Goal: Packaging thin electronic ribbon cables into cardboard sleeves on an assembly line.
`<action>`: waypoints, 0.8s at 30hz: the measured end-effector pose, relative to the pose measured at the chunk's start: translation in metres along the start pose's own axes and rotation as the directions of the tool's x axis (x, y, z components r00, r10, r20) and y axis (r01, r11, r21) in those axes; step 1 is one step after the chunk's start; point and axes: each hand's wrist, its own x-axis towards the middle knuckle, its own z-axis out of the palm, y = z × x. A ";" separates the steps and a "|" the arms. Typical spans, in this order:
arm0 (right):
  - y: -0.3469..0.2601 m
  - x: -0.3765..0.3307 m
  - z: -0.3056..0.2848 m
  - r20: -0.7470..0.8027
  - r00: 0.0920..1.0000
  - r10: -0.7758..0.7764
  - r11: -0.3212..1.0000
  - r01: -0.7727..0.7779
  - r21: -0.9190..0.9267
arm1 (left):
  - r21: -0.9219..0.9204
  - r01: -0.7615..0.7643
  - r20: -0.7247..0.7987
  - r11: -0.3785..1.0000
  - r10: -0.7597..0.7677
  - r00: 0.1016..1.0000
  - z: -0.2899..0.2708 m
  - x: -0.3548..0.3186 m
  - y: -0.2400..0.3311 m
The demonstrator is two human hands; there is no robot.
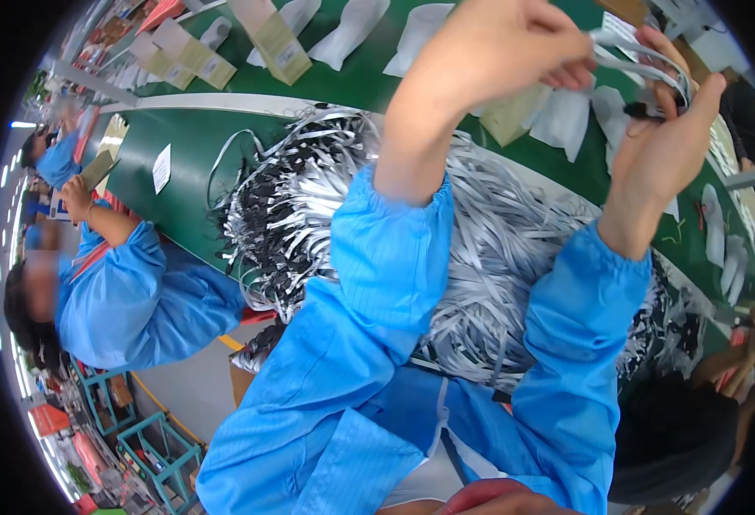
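My left hand [515, 51] reaches across at the top, its fingers curled and pinched at one end of a grey flat cable [631, 62]. My right hand [665, 150] has the same looped cable across its fingers, with a black connector [642, 111] near the palm and the thumb raised. Both hands are above the far edge of a large heap of grey-white flat cables [498, 249], many with black ends, which lies in front of me. My forearms cover part of the heap. The left fingertips are slightly blurred.
Beyond the heap, a green conveyor belt [360, 77] carries cream boxes [272, 43] and white pouches [349, 33]. A paper slip [162, 170] lies on the green table. A co-worker in blue [137, 292] sits at left, and a person in black [678, 438] at right. Teal carts [159, 455] stand behind.
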 end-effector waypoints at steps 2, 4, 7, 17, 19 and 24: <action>0.001 0.004 0.003 -0.039 0.964 0.264 0.875 -0.222 0.429 | 0.063 -0.087 0.015 0.994 0.086 0.996 0.016 -0.002 -0.012; 0.013 0.011 -0.002 0.006 0.918 0.397 0.715 -0.313 0.625 | 0.203 -0.236 0.042 0.950 0.233 0.972 0.026 -0.005 -0.025; 0.050 0.042 -0.053 0.757 0.649 -0.078 0.308 -0.706 0.637 | 0.571 -0.248 -0.014 0.782 0.312 0.950 0.001 -0.025 -0.018; 0.026 0.014 -0.008 0.691 0.686 0.228 0.631 -0.644 0.433 | 0.844 0.461 -0.440 0.274 0.845 0.305 -0.302 -0.050 -0.197; 0.024 0.008 -0.003 0.688 0.687 0.232 0.692 -0.614 0.380 | 0.869 0.431 -0.354 0.242 0.914 0.200 -0.312 -0.029 -0.214; 0.016 0.003 0.008 0.694 0.673 0.258 0.791 -0.560 0.248 | 0.638 0.341 -0.745 0.690 0.442 0.500 -0.283 -0.031 -0.208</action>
